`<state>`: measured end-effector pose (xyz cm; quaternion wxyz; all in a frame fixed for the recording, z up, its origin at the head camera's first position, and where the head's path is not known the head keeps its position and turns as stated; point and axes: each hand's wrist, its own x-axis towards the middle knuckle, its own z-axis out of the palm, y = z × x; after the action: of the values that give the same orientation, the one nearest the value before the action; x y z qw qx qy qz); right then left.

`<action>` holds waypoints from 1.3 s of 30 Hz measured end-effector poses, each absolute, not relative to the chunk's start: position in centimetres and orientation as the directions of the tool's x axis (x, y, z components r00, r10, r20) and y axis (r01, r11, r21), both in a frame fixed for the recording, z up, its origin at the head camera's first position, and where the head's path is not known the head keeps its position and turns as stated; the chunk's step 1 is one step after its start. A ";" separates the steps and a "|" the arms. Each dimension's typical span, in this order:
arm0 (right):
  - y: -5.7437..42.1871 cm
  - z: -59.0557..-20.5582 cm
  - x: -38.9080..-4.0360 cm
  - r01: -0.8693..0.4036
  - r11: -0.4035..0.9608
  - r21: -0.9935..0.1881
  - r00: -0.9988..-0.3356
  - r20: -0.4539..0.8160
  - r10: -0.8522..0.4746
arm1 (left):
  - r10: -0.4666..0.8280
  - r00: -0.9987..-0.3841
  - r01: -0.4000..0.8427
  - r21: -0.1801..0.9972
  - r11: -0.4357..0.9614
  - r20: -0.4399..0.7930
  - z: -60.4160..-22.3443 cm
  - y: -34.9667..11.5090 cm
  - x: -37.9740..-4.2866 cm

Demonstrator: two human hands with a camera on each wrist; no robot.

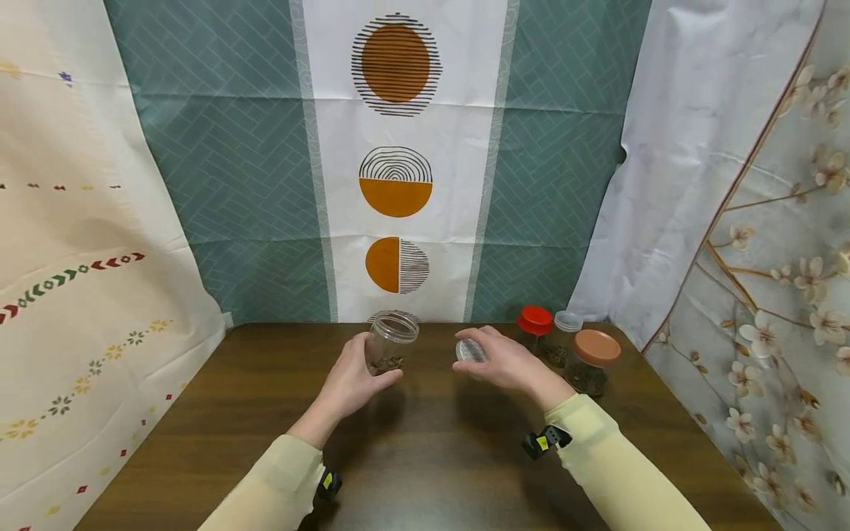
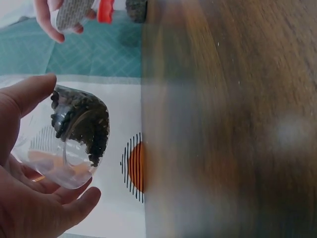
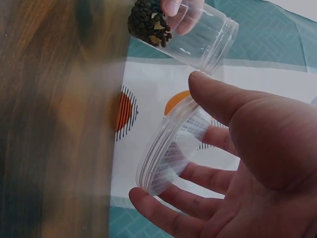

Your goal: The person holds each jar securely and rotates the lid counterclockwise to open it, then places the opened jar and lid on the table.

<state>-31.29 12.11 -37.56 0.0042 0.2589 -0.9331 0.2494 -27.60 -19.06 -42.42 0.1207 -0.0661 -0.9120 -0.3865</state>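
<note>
My left hand grips a clear plastic jar around its side, raised off the table and tilted, its mouth uncovered. Small dark pellet-like bits, with a few pale flecks seen in the right wrist view, lie in the bottom of the jar. To the right, my right hand holds a clear round screw lid by its edge, between thumb and fingers. Fine print or texture shows through the lid. Jar and lid are apart, both above the table.
Three jars stand at the table's back right: one with a red lid, one with a clear lid, one with an orange-brown lid. The brown wooden table ends at a patterned curtain.
</note>
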 end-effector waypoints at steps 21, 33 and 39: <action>10.8 -38.6 -31.6 -0.502 0.763 -0.407 -0.863 0.169 -0.477 | -0.019 -0.956 0.195 0.685 0.702 0.292 -42.8 -20.0 -28.1; 10.5 -38.4 -32.3 -0.470 0.768 -0.435 -0.876 0.124 -0.465 | -0.082 -0.973 0.104 0.733 0.673 0.214 -42.6 -21.4 -29.0; 10.1 -38.7 -32.2 -0.475 0.763 -0.438 -0.874 0.137 -0.466 | -0.099 -0.976 0.081 0.743 0.665 0.194 -42.7 -22.1 -29.7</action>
<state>-32.16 10.13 -38.68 0.0099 0.2504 -0.9389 0.2359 -29.69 -22.12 -42.70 0.1096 0.0051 -0.9057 -0.4095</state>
